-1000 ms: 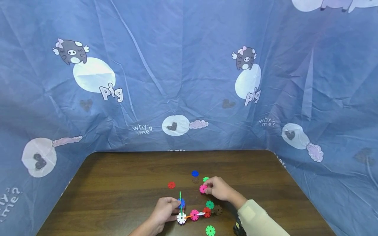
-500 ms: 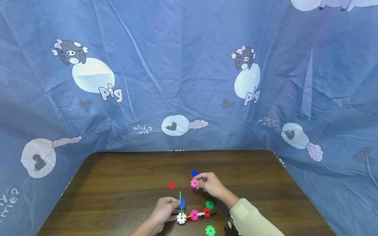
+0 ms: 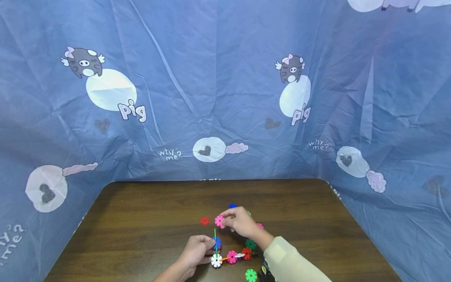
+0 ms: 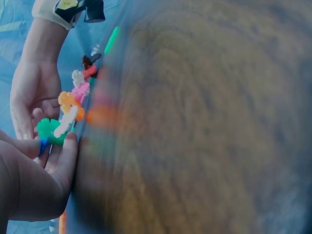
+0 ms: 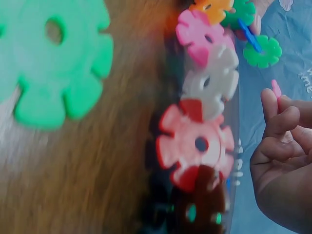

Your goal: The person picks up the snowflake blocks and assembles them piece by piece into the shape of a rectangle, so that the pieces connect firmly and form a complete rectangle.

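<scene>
My left hand pinches a blue notched plastic disc, part of a chain of interlocking snowflake discs. Beside it, a green disc stands edge-on. To the right, the chain runs through a white disc, an orange one, a pink disc, a second white one and a red disc. A brown disc joins the red one in the right wrist view. Between thumb and forefinger, my right hand holds a loose pink snowflake disc, raised beyond the chain and seen edge-on in the right wrist view.
Loose discs lie on the brown table: a red disc, a blue disc, a bright green disc and a pink disc partly behind my right wrist. A dark green disc sits near the chain. A patterned blue cloth surrounds the table.
My right hand has carried the pink disc leftward, from above the loose discs to a spot beyond my left hand. The left hand and chain keep their place.
</scene>
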Demonstrator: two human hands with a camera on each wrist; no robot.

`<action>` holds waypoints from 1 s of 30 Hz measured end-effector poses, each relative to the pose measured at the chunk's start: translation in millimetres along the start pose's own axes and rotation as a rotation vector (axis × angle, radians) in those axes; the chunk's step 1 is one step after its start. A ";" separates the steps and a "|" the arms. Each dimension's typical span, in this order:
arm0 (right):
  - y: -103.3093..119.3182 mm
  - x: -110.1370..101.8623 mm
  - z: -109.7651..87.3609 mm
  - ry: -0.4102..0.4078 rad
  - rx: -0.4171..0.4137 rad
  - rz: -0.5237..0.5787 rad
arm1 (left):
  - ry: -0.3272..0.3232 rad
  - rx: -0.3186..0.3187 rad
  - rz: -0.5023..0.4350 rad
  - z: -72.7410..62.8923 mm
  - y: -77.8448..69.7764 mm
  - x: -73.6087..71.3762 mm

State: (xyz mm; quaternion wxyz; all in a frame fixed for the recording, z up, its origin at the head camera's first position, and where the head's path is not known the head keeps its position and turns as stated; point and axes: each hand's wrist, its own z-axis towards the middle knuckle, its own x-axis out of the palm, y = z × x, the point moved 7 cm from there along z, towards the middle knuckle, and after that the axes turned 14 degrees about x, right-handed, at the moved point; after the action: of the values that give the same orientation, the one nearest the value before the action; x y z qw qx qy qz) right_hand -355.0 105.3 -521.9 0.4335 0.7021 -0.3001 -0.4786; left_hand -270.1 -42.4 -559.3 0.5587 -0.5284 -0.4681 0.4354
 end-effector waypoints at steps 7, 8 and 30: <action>7.0 8.0 0.1 0.001 -0.010 -0.014 | 0.006 0.002 -0.010 1.0 1.4 -1.2; 7.5 8.8 -0.2 0.003 -0.010 -0.013 | 0.007 0.003 -0.012 0.9 1.4 -1.2; 8.1 20.8 -2.9 0.045 0.000 -0.053 | -0.028 0.018 -0.032 -2.3 -0.4 -2.3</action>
State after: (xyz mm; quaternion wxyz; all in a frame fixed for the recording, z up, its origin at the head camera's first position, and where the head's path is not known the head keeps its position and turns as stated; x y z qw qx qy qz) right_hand -344.8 85.2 -522.8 0.4274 0.7203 -0.2715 -0.4741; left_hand -268.3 -45.1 -559.1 0.5639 -0.5094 -0.4803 0.4380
